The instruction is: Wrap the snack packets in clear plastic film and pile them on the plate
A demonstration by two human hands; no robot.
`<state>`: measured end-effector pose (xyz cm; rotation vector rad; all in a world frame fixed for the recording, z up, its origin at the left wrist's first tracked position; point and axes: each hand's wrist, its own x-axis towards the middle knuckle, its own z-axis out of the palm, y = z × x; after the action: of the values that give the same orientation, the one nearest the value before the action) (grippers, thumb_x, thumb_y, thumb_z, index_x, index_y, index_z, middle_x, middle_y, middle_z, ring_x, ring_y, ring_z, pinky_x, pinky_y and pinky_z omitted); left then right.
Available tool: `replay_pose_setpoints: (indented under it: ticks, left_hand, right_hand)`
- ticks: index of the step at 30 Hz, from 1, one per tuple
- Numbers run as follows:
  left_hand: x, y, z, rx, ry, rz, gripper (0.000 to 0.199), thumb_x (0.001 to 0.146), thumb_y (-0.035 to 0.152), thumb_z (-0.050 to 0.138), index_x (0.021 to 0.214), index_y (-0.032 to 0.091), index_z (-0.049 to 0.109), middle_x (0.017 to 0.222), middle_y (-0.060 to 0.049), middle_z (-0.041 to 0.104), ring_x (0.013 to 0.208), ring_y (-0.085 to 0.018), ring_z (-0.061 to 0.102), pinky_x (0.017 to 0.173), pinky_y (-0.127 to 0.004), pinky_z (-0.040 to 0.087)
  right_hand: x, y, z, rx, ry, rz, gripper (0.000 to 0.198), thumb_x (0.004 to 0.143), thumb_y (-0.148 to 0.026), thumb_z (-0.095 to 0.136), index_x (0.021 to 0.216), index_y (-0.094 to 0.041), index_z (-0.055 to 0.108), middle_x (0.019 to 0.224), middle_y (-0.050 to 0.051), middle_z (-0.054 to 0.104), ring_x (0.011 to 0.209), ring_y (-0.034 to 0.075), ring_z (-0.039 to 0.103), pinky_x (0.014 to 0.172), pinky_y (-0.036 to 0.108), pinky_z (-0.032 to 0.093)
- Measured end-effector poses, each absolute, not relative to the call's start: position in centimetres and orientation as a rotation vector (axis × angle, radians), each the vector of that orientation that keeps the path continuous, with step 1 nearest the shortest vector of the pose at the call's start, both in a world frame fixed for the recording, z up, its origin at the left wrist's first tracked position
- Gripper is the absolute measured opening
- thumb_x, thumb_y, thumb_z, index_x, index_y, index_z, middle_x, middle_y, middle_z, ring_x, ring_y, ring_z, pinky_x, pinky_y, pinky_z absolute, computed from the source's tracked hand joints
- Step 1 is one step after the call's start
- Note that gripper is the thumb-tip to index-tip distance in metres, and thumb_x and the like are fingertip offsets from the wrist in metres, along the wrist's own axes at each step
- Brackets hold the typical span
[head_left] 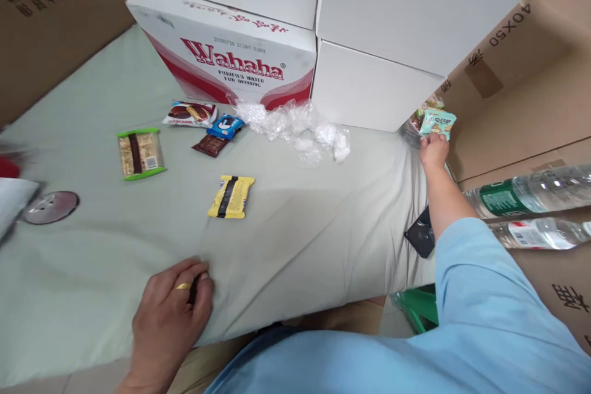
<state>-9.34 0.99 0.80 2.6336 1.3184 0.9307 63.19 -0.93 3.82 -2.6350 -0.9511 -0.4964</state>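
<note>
My right hand pinches a pale green packet between thumb and fingers, at the far right of the cloth, near the brown cardboard box. My left hand rests curled on the cloth, nearest the yellow packet; I cannot tell whether its fingers close on anything

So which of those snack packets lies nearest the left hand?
The yellow packet, just beyond the left hand; all the others, including the green-edged packet and the mint-green packet in the right hand, lie farther off.
</note>
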Motion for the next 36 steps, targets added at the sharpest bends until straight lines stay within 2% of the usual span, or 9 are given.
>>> replay_pose_setpoints:
  ticks: [9, 12, 16, 21, 27, 30, 34, 36]
  left_hand:
    - [-9.3, 0.9, 0.8, 2.594, 1.329, 0.919, 0.012, 0.097, 0.03, 0.053, 0.104, 0.027, 0.063, 0.104, -0.01, 0.071, 0.088, -0.032, 0.066, 0.086, -0.054, 0.057]
    - [-9.2, 0.8, 1.0, 2.597, 1.316, 0.93, 0.011, 0.097, 0.027, 0.055, 0.104, 0.026, 0.063, 0.105, -0.009, 0.072, 0.09, -0.03, 0.067, 0.087, -0.049, 0.058]
    - [-9.3, 0.7, 0.9, 2.634, 1.279, 0.955, 0.01, 0.096, 0.019, 0.059, 0.103, 0.022, 0.065, 0.104, -0.01, 0.073, 0.092, -0.027, 0.069, 0.087, -0.043, 0.057]
    - [-9.4, 0.7, 0.6, 2.629, 1.281, 0.964, 0.011, 0.096, 0.017, 0.058, 0.102, 0.02, 0.067, 0.104, -0.011, 0.073, 0.095, -0.028, 0.068, 0.089, -0.043, 0.057]
    - [-9.2, 0.6, 0.8, 2.631, 1.27, 0.98, 0.013, 0.098, 0.015, 0.055, 0.101, 0.018, 0.067, 0.105, -0.012, 0.072, 0.096, -0.027, 0.067, 0.09, -0.041, 0.057]
    - [-9.1, 0.5, 0.7, 2.62, 1.254, 0.999, 0.014, 0.098, 0.013, 0.053, 0.1, 0.018, 0.067, 0.103, -0.012, 0.071, 0.097, -0.027, 0.067, 0.09, -0.041, 0.057]
    - [-9.2, 0.3, 0.6, 2.565, 1.299, 0.966, 0.015, 0.098, 0.014, 0.053, 0.098, 0.019, 0.067, 0.104, -0.011, 0.072, 0.097, -0.026, 0.066, 0.089, -0.04, 0.057]
    - [-9.3, 0.3, 0.5, 2.528, 1.316, 0.941, 0.017, 0.097, 0.014, 0.052, 0.097, 0.018, 0.068, 0.105, -0.012, 0.072, 0.098, -0.027, 0.065, 0.09, -0.041, 0.057]
  right_hand:
    - [65.0, 2.4, 4.8, -2.739, -0.919, -0.432, 0.021, 0.096, -0.023, 0.053, 0.105, -0.011, 0.069, 0.106, 0.016, 0.066, 0.103, 0.027, 0.057, 0.101, 0.047, 0.042]
    - [64.5, 1.7, 5.2, -2.764, -0.932, -0.364, 0.027, 0.096, -0.027, 0.056, 0.112, -0.01, 0.069, 0.116, 0.02, 0.064, 0.107, 0.03, 0.059, 0.102, 0.047, 0.045]
    - [62.5, 0.0, 5.3, -2.731, -0.975, -0.357, 0.045, 0.092, -0.025, 0.06, 0.133, -0.008, 0.064, 0.137, 0.026, 0.055, 0.116, 0.032, 0.06, 0.105, 0.047, 0.046]
    - [60.3, -1.0, 6.3, -2.758, -1.0, -0.285, 0.058, 0.09, -0.021, 0.061, 0.146, -0.009, 0.058, 0.147, 0.027, 0.049, 0.127, 0.034, 0.059, 0.112, 0.048, 0.045]
    - [57.3, -0.2, 9.3, -2.761, -0.94, -0.303, 0.053, 0.082, -0.017, 0.07, 0.134, -0.01, 0.068, 0.143, 0.027, 0.053, 0.124, 0.037, 0.063, 0.108, 0.05, 0.048]
    - [53.8, 1.3, 9.7, -2.696, -0.991, -0.407, 0.042, 0.088, -0.017, 0.059, 0.128, -0.009, 0.069, 0.14, 0.027, 0.055, 0.121, 0.036, 0.064, 0.106, 0.052, 0.049]
    - [45.1, 4.3, 7.8, -2.497, -1.367, -0.311, 0.032, 0.093, -0.021, 0.051, 0.112, -0.019, 0.076, 0.113, 0.013, 0.07, 0.108, 0.026, 0.066, 0.101, 0.039, 0.052]
    - [39.4, 5.3, 6.3, -2.209, -1.724, -0.097, 0.034, 0.098, -0.025, 0.048, 0.117, -0.018, 0.075, 0.117, 0.013, 0.07, 0.101, 0.024, 0.067, 0.095, 0.036, 0.054]
